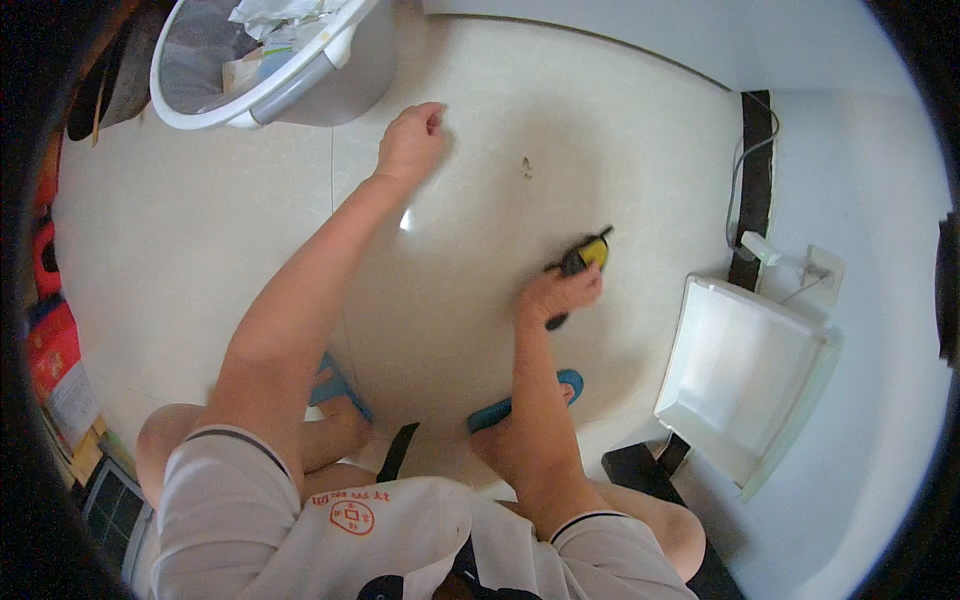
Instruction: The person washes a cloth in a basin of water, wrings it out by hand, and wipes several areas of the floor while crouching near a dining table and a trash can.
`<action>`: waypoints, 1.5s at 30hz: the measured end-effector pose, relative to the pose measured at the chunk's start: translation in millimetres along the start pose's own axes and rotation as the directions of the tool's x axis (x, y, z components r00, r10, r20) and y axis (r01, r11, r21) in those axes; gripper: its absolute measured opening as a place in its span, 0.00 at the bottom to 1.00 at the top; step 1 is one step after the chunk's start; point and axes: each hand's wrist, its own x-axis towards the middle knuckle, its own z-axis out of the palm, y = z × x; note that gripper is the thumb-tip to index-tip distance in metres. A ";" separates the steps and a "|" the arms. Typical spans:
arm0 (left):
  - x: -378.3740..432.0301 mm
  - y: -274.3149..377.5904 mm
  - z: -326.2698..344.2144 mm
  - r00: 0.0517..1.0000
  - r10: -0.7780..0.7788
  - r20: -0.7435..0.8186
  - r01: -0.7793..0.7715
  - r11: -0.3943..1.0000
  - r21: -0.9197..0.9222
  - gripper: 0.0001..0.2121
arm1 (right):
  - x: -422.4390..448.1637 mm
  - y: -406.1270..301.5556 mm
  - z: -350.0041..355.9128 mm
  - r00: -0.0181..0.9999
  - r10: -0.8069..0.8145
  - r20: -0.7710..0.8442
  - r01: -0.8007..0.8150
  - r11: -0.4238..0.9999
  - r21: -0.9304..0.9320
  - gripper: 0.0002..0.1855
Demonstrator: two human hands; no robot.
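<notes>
My right hand [564,294] grips a black and yellow hand tool [589,256] above the pale tiled floor [465,315]. The tool's narrow black end points up and to the right, and a black part shows below the fingers; the hand is blurred and covers its middle. Farther forward on the left, my left hand [412,142] has its fingers curled in, with nothing visible in them. It is just to the right of a grey waste bin [330,82] with a white rim. Between and ahead of the hands, small brown bits or marks [527,167] show on the tiles.
A white drawer or tray [742,375] leans by the right wall, beside a socket [821,276] and a grey cable [733,195]. A white panel [637,30] borders the floor ahead. Red packages [56,349] line the left edge. My blue slippers [491,415] are below.
</notes>
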 end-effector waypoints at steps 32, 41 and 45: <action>-9.8 1.7 -16.5 0.998 0.043 -0.038 -0.042 0.999 0.007 0.13 | -15.5 -75.3 6.0 0.136 -0.905 0.404 0.867 0.306 0.393 0.22; -14.0 15.4 -0.1 0.991 0.135 -0.001 -0.134 0.990 -0.038 0.13 | 52.2 -95.1 -11.4 0.617 -0.778 0.115 0.536 0.523 0.663 0.12; -13.2 -4.0 -9.6 0.998 -0.052 0.026 0.055 0.992 -0.117 0.13 | 130.6 -88.8 -1.0 0.811 -0.504 0.298 0.174 0.694 0.698 0.10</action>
